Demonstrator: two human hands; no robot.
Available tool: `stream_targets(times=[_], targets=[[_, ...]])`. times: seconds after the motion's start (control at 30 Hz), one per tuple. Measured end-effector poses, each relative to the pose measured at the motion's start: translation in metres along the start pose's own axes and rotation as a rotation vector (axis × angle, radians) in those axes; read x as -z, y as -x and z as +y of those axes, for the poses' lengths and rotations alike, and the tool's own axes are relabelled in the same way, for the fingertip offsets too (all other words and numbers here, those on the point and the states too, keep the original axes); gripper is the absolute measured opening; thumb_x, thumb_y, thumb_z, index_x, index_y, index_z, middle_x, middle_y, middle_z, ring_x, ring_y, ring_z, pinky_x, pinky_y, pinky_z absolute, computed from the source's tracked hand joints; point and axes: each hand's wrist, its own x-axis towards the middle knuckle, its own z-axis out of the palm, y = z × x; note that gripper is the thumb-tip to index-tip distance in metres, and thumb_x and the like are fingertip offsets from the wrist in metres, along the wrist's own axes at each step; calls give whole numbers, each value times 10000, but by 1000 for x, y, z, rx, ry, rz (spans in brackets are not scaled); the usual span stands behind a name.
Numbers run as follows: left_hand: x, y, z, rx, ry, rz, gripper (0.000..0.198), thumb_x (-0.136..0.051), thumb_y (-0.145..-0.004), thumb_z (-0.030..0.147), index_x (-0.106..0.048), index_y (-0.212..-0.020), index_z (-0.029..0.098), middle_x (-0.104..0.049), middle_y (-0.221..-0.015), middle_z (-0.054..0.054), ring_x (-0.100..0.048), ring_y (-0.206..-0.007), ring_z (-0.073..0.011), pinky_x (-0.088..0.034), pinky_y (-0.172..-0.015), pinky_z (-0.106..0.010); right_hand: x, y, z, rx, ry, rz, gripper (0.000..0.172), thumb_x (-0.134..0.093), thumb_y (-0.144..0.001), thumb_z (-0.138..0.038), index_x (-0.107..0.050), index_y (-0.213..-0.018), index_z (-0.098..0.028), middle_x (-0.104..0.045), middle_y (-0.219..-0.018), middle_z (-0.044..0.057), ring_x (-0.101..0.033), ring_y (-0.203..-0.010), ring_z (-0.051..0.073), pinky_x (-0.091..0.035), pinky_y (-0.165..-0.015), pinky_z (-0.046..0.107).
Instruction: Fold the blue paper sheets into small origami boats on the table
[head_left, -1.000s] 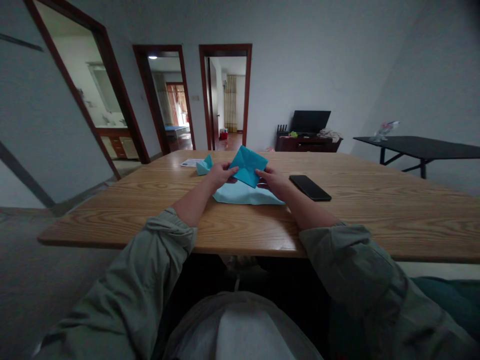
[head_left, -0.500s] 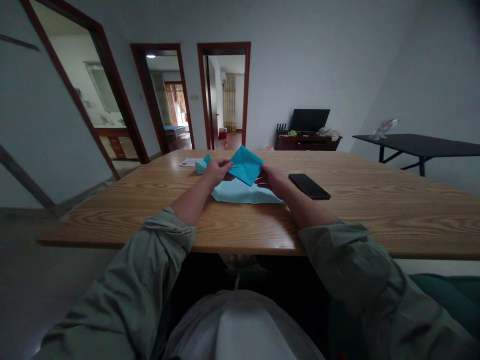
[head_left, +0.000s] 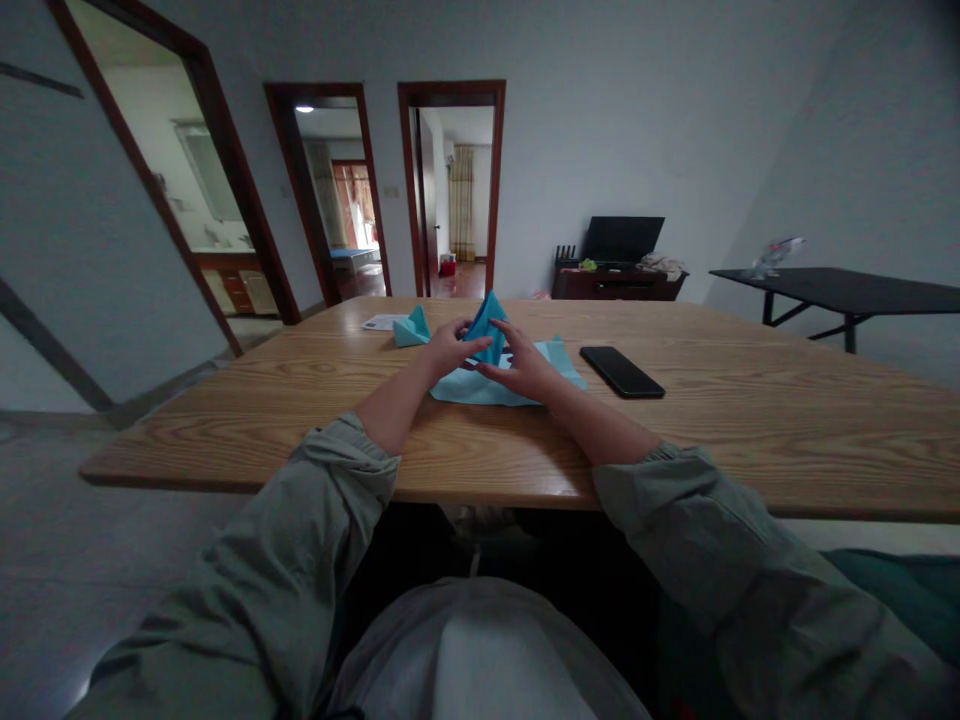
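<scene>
Between my two hands a folded blue paper point(head_left: 491, 322) is held up, its pointed tip upward. My left hand point(head_left: 451, 350) grips its left side with fingers and thumb. On the right side, my right hand point(head_left: 523, 368) pinches it, with the index finger high on the paper and the thumb low. A light blue sheet point(head_left: 491, 388) lies on the wooden table beneath the hands. A folded light blue paper piece point(head_left: 411, 328) stands just beyond my left hand.
On the wooden table point(head_left: 750, 420), a black phone point(head_left: 621, 372) lies right of my right hand. A white card point(head_left: 380, 322) is at the far left. A black table point(head_left: 847, 290) and a monitor point(head_left: 623, 239) stand farther back.
The held blue paper has turned from a flat diamond facing me to a narrower, upright peaked shape. My hands have come closer together, the right one moving left.
</scene>
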Motion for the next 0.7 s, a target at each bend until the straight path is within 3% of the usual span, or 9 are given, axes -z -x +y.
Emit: stream_targets(times=[0.13,0.27,0.33,0.5,0.6,0.7], targets=[[-8,8,4,-63,65,-122,662,-806,-622,357,-498,-1183,188,-633,-1029,-68,-635,-880,-189,-556,-726,-326,-1,-1,-3,-24,-75,0,688,-653,-766,-447,-416,-1375,-233,-507,-1339,111,-594,-1023,239,-502,-842,373],[-10,8,2,-45,44,-156,697,-797,-629,381,-450,-1210,215,-615,-1079,-82,-636,-872,-196,-564,-699,-340,4,-2,-4,-56,-22,-32,447,-574,-830,-442,-580,-1201,-192,-659,-1116,85,-611,-920,229,-484,-827,356],[-9,4,-1,-39,19,-118,630,-749,-684,413,-444,-1198,216,-606,-1100,-88,-638,-872,-200,-568,-662,-327,4,-3,-7,-81,-1,-18,395,-524,-864,-439,-601,-1157,-185,-690,-1005,73,-617,-851,216,-480,-791,337],[-8,-2,-7,-86,-194,-3,369,-611,-798,359,-503,-1118,210,-620,-999,-54,-634,-755,-172,-547,-571,-284,3,-4,-13,-139,133,33,318,-446,-909,-398,-634,-1072,-200,-699,-951,67,-624,-813,207,-452,-729,297],[-8,0,-3,-166,-414,39,263,-577,-808,307,-570,-1046,195,-632,-895,-45,-623,-735,-181,-528,-636,-299,6,-5,-15,-244,267,63,324,-446,-901,-418,-675,-942,-191,-702,-848,74,-623,-745,211,-430,-670,281],[-7,2,4,-229,-669,180,150,-566,-807,296,-612,-892,181,-637,-846,-60,-611,-826,-218,-485,-764,-327,9,-7,-17,-310,360,97,357,-446,-892,-441,-689,-843,-184,-692,-762,76,-615,-697,212,-410,-632,275]])
